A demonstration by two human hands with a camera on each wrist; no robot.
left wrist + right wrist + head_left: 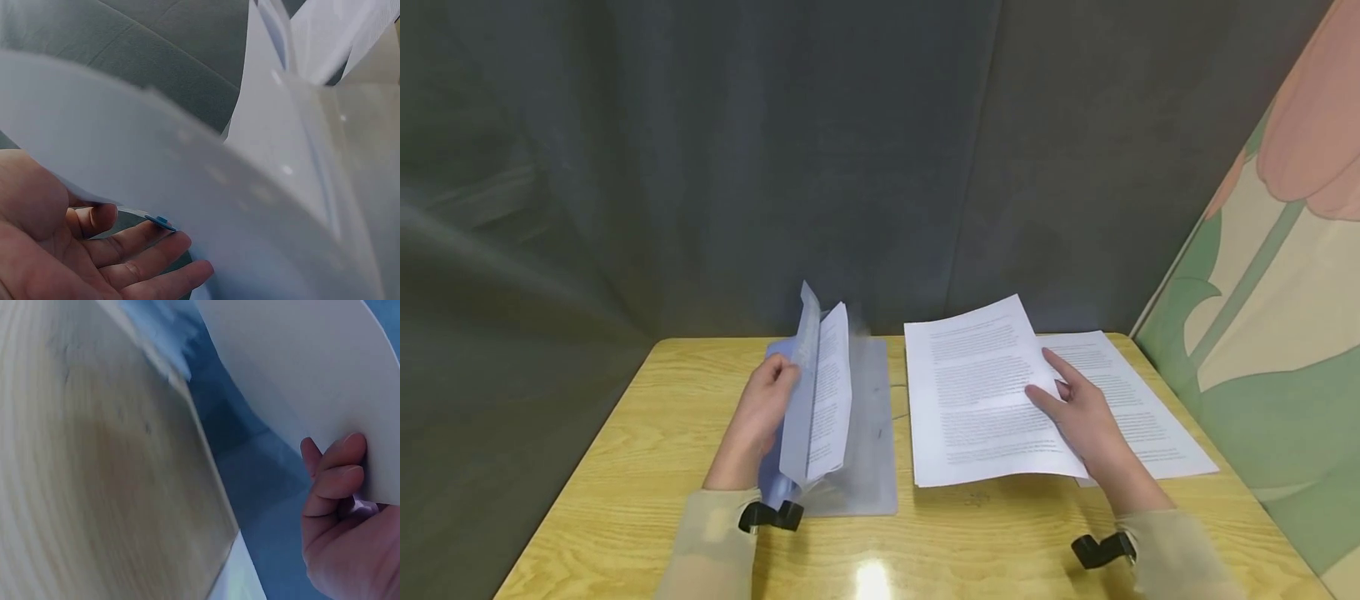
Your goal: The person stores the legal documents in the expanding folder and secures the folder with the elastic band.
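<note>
On the left, a translucent bluish plastic folder [868, 450] lies spread on the table, its flap [800, 400] lifted. My left hand [766, 398] pinches that flap near its edge; a small blue snap button [161, 222] shows by the fingers in the left wrist view. Printed pages [831, 392] stand partly raised inside the folder. My right hand [1078, 412] grips printed sheets [977, 392] by their right edge, thumb on the printed face and curled fingers behind. The sheets are held up off the table, just right of the folder.
More printed paper [1142, 408] lies on the wooden table [647, 467] at the right, partly behind my right hand. A dark curtain [850, 167] hangs behind the table. Along the right side stands a panel with a tulip pattern [1262, 333].
</note>
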